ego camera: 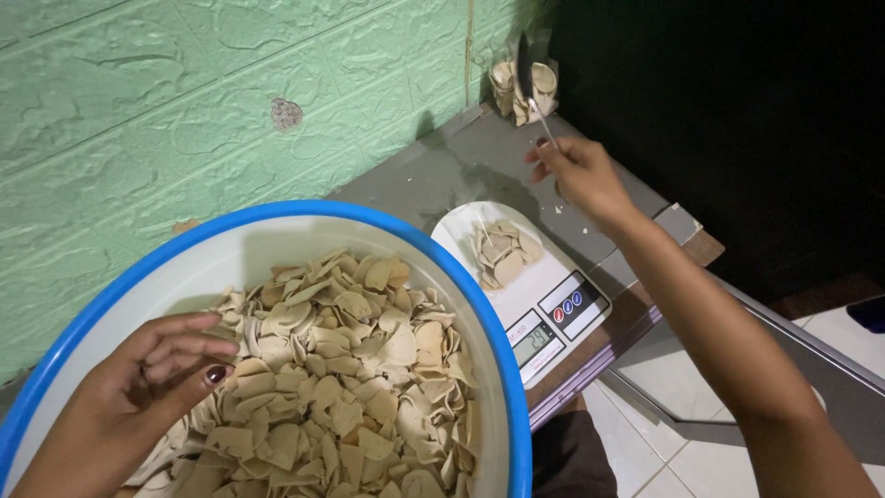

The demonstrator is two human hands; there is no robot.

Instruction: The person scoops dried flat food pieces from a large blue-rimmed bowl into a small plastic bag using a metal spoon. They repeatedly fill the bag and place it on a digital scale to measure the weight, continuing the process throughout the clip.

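A big white basin with a blue rim [277, 214] holds a heap of pale beige chips [350, 369]. My left hand [138, 397] rests inside the basin at the heap's left edge, fingers curled over some chips. My right hand [581, 175] reaches out over the grey table and pinches the top of a clear plastic bag [525, 83] with chips in it, standing at the far corner. A white kitchen scale [544, 304] with a small pile of chips [502, 254] on its platform stands between basin and hand.
A green embossed wall [184, 101] runs along the left. The grey table [442, 171] ends at a brown edge on the right, with white floor tiles [682, 452] below. Behind the table the space is dark.
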